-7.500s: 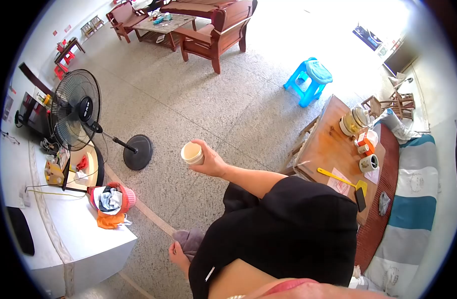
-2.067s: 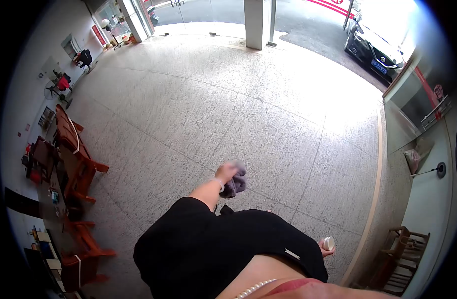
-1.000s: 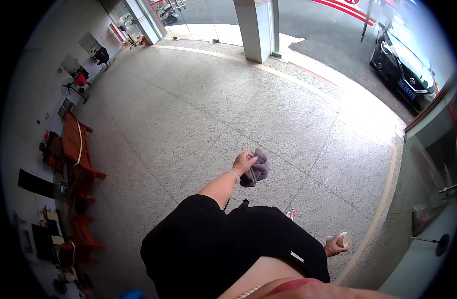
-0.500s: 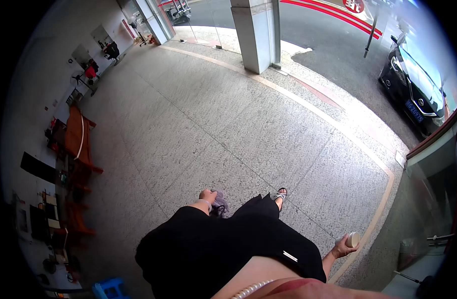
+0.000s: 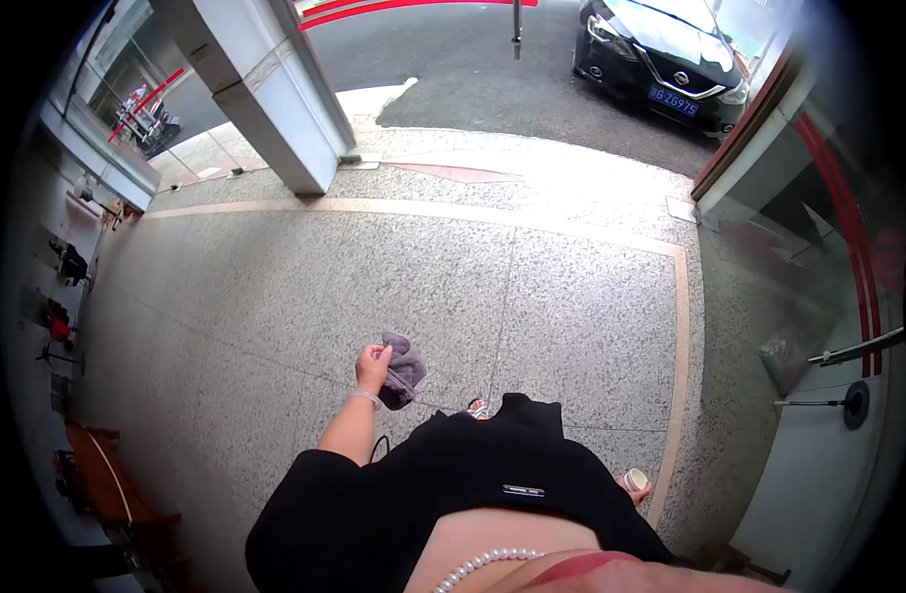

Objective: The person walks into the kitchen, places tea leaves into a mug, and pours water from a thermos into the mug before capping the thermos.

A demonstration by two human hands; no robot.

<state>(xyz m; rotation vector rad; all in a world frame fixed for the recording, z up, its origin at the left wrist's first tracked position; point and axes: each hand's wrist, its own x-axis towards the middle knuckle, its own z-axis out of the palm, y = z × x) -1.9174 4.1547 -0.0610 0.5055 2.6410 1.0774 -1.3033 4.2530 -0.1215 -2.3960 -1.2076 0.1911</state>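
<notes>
My left hand (image 5: 372, 368) is held out in front of me, its fingers pinched on a crumpled purple-grey cloth (image 5: 403, 362). The cloth hangs to the right of the hand, with a darker part low down. A thin black loop (image 5: 380, 448) shows below my wrist; what it belongs to is hidden. Low at my right side, my right hand (image 5: 643, 491) is wrapped round a small pale, round, cup-like container (image 5: 636, 479). Its round top faces up, and most of that hand is behind my black clothing.
A speckled stone floor (image 5: 423, 267) stretches ahead. A square pillar (image 5: 275, 109) stands at the front left. Glass doors with a long handle (image 5: 858, 345) are on the right. Outside is a parked black car (image 5: 660, 64). A reddish-brown wooden bench (image 5: 117, 484) lines the left.
My view has turned right, toward the car and the glass door. The left hand has come up and forward with the cloth. The right hand, still holding the container, is now closer to my body.
</notes>
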